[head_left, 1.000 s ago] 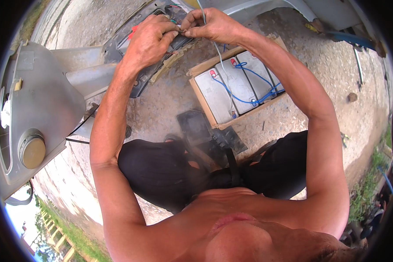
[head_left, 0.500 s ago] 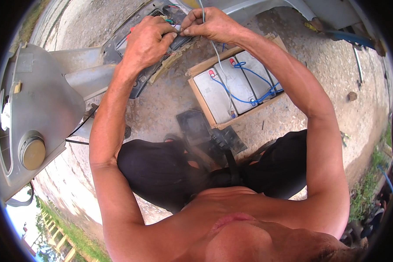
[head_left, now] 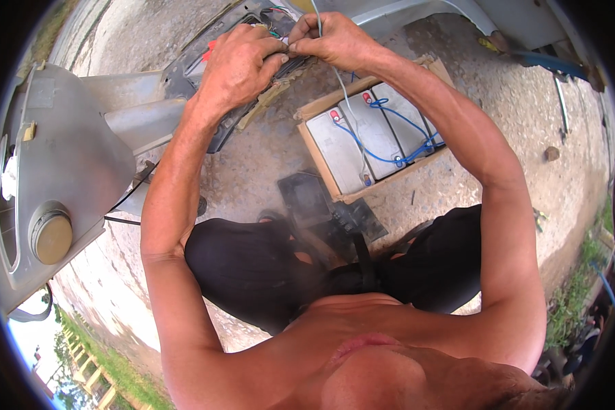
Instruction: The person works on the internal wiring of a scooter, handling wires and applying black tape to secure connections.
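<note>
Bright daylight, glare at lower left, curved edges, black corners

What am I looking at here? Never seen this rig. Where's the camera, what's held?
There's no robot, just a person's bare hands. Every picture comes from the left of two fisheye cameras on their head, looking down, so straight edges bend near the rim.

The left hand and right hand meet fingertip to fingertip at the top, by a dark casing. Whatever they pinch is too small to make out. A pale wire runs across the right hand.

On the ground, a cardboard box holds grey blocks, probably batteries, with blue wires over them.
</note>
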### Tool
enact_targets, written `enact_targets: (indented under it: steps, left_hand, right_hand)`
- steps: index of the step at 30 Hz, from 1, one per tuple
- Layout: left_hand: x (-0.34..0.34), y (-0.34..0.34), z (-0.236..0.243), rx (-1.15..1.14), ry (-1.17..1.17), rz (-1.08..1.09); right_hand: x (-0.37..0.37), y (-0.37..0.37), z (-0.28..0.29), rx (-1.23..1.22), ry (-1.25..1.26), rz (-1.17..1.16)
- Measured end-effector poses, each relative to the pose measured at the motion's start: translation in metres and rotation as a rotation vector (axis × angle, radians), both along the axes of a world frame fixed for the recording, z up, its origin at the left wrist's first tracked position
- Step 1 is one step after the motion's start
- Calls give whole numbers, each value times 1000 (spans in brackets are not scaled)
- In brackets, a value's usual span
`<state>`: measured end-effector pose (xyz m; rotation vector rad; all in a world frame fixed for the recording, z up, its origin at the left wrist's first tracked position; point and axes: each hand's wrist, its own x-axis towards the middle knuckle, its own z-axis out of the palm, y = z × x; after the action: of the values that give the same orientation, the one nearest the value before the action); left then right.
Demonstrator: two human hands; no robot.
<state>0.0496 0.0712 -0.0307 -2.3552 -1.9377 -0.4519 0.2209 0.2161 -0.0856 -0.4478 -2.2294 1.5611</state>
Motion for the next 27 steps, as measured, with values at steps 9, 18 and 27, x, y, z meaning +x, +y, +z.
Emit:
enact_targets:
  steps: [9,18,27]
  left_hand:
    - [-4,2,-6,40,-48,13]
    - [-4,5,-1,-40,-140,6]
    - [-5,4,1,-99,-225,50]
  right_hand:
    - [-1,-2,2,-346,-5,-1]
    - [10,-3,-2,225,163,-17]
    - [7,-11,6,72,76,-77]
